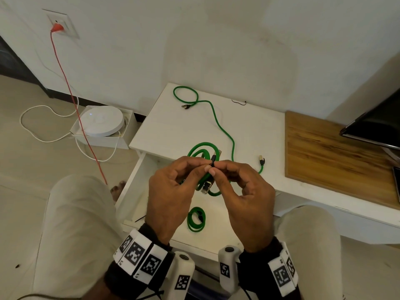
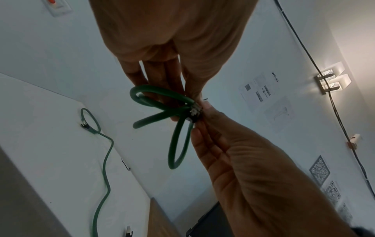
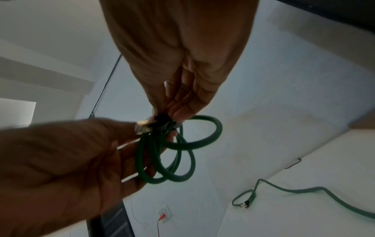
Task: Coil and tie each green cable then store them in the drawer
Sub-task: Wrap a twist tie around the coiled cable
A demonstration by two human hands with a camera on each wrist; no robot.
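Both hands hold a coiled green cable [image 1: 203,148] in the air over the open white drawer [image 1: 132,191]. My left hand [image 1: 206,165] grips the coil [image 2: 174,144] at its gathered middle, thumb by a metal connector [image 3: 142,126]. My right hand [image 1: 217,167] pinches a black tie [image 3: 161,119] wrapped at that same spot. A second green coil [image 1: 195,219] lies inside the drawer. One loose green cable [image 1: 216,118] snakes across the white cabinet top [image 1: 173,126], and a spare black tie [image 1: 238,102] lies near the wall.
A wooden board [image 1: 324,152] and a dark screen [image 1: 376,126] sit to the right. On the floor to the left, a round white device [image 1: 101,122] rests in a box. A red cord [image 1: 65,72] runs down from a wall socket. My knees flank the drawer.
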